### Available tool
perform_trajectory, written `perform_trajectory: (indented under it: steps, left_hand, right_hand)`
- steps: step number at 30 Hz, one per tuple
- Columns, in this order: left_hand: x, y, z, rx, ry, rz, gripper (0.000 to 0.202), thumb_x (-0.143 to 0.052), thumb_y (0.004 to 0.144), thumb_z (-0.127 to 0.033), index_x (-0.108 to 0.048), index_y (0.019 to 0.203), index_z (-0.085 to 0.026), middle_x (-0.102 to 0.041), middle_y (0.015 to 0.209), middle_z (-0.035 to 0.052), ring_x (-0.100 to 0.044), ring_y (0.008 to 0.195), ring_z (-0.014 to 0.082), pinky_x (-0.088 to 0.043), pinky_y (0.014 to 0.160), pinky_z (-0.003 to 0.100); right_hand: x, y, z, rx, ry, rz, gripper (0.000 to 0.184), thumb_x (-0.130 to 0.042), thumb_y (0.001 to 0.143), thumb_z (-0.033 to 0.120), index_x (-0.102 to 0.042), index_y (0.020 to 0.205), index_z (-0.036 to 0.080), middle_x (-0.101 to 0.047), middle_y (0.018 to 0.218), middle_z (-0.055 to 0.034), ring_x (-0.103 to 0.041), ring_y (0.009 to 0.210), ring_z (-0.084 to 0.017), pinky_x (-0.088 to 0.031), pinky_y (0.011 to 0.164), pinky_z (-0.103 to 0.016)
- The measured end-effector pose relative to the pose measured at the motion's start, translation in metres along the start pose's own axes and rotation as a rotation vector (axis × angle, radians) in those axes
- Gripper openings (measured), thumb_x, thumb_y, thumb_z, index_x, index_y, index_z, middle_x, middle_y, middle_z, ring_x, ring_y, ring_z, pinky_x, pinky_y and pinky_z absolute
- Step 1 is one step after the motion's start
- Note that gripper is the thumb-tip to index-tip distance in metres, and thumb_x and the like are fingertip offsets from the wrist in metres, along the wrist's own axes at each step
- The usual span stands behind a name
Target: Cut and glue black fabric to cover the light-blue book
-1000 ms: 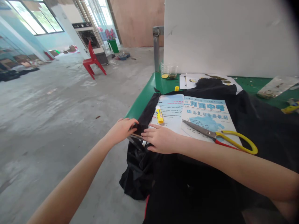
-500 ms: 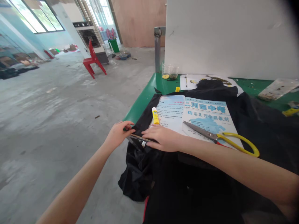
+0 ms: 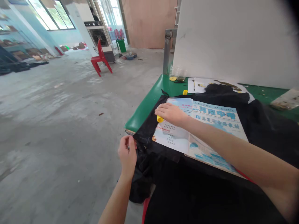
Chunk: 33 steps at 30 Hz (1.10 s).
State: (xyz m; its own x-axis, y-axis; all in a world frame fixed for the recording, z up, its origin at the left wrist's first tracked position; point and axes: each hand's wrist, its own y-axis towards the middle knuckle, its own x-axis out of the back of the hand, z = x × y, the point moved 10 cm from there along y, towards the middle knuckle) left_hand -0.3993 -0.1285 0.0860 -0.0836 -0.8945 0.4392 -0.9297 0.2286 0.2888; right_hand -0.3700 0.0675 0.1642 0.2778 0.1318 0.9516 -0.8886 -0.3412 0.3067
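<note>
Black thin fabric (image 3: 263, 127), a wide rumpled cloth, covers much of the near part of a glossy green desk (image 3: 149, 107) and droops over its near edge. On it lies an open, flat paper booklet (image 3: 210, 115) with white and blue printed faces; clock directions run from its middle. At ten o'clock the right hand (image 3: 171, 113) lies palm down on the left page, fingers together and wrapped over a yellow cylindrical tube (image 3: 160, 119), whose near end pokes out beneath them; the thumb is hidden. Between eight and nine o'clock the left hand (image 3: 127, 151) is at the desk's near corner, thumb and fingers curled towards each other beside the cloth's edge; whether they pinch the cloth, I cannot tell. A short yellow cylindrical cap (image 3: 185, 92) is at eleven o'clock, with clear plastic tubs (image 3: 181, 75) farther out that way. Between twelve and one, white paper (image 3: 195, 87) with brown and yellow patches lies partly under the fabric. A red plastic chair (image 3: 101, 59) stands well apart at ten o'clock.
</note>
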Motion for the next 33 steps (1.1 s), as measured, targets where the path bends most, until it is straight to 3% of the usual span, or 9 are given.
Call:
perform_trajectory:
  steps: [3,5,7,11,18,23,27,30,33]
  left_hand:
    - [-0.023,-0.008,0.025,0.235,-0.284,0.16,0.042,-0.029,0.093,-0.047,-0.054,0.074,-0.018,-0.06,0.063,0.0021,-0.058,0.055,0.0157,-0.047,0.056,0.029]
    - [-0.032,-0.008,0.035,0.323,-0.37,0.195,0.04,-0.04,0.089,-0.049,-0.056,0.069,-0.018,-0.061,0.057,0.0014,-0.059,0.053,0.016,-0.046,0.053,0.028]
    - [-0.035,-0.006,0.039,0.351,-0.401,0.186,0.035,-0.048,0.085,-0.047,-0.057,0.07,-0.017,-0.06,0.053,0.0,-0.059,0.051,0.0159,-0.044,0.052,0.026]
    - [-0.034,-0.001,0.035,0.336,-0.404,0.172,0.03,-0.049,0.085,-0.04,-0.058,0.068,-0.016,-0.061,0.052,-0.0013,-0.059,0.05,0.0147,-0.042,0.051,0.024]
    - [-0.027,0.004,0.026,0.264,-0.258,0.192,0.031,-0.047,0.086,-0.035,-0.059,0.064,-0.016,-0.06,0.049,-0.0016,-0.056,0.048,0.013,-0.04,0.051,0.022]
    - [-0.024,0.004,0.023,0.249,-0.246,0.171,0.033,-0.046,0.086,-0.033,-0.056,0.059,-0.017,-0.058,0.048,-0.0023,-0.053,0.047,0.0114,-0.038,0.051,0.021]
    - [-0.023,0.004,0.021,0.233,-0.205,0.166,0.036,-0.044,0.087,-0.034,-0.054,0.057,-0.017,-0.055,0.045,-0.0027,-0.052,0.046,0.0112,-0.038,0.051,0.021]
    - [-0.024,0.004,0.02,0.218,-0.201,0.171,0.036,-0.043,0.087,-0.035,-0.054,0.058,-0.017,-0.056,0.046,-0.0029,-0.052,0.047,0.0113,-0.037,0.052,0.021]
    - [-0.025,0.004,0.019,0.207,-0.219,0.18,0.035,-0.043,0.088,-0.035,-0.055,0.061,-0.017,-0.055,0.046,-0.0036,-0.052,0.047,0.0112,-0.037,0.052,0.021]
  right_hand:
    - [0.011,0.008,-0.001,-0.253,0.435,-0.198,0.03,-0.052,0.086,0.031,-0.056,0.112,0.017,-0.065,0.104,-0.0072,-0.056,0.097,-0.019,-0.042,0.083,-0.031]
    - [-0.006,0.015,0.006,-0.389,0.717,-0.197,0.034,-0.055,0.083,0.041,-0.056,0.107,0.017,-0.066,0.093,-0.0045,-0.06,0.081,-0.015,-0.044,0.073,-0.027]
    - [-0.023,0.025,0.018,-0.453,0.819,-0.18,0.03,-0.057,0.079,0.044,-0.057,0.091,0.017,-0.064,0.079,-0.0015,-0.058,0.068,-0.013,-0.042,0.062,-0.024]
    - [-0.038,0.039,0.03,-0.462,0.746,-0.187,0.026,-0.058,0.076,0.042,-0.05,0.072,0.018,-0.053,0.063,0.0035,-0.047,0.056,-0.01,-0.032,0.053,-0.022]
    - [-0.031,0.052,0.057,-0.146,0.591,-0.134,0.016,-0.054,0.079,0.032,-0.047,0.075,0.018,-0.05,0.071,0.0017,-0.042,0.062,-0.01,-0.03,0.058,-0.022]
    - [-0.03,0.049,0.039,-0.178,0.517,-0.169,0.012,-0.052,0.078,0.028,-0.046,0.076,0.018,-0.05,0.073,0.0005,-0.042,0.064,-0.01,-0.03,0.06,-0.022]
    - [-0.018,0.051,0.032,-0.239,0.51,-0.203,0.016,-0.054,0.078,0.031,-0.045,0.073,0.018,-0.048,0.068,0.0019,-0.04,0.06,-0.009,-0.028,0.057,-0.022]
    - [-0.012,0.051,0.043,-0.235,0.548,-0.207,0.02,-0.054,0.079,0.034,-0.045,0.071,0.018,-0.048,0.066,0.0028,-0.04,0.059,-0.009,-0.028,0.056,-0.022]
    - [-0.02,0.05,0.06,-0.176,0.587,-0.167,0.019,-0.054,0.079,0.033,-0.045,0.071,0.018,-0.048,0.065,0.0034,-0.041,0.058,-0.009,-0.028,0.055,-0.021]
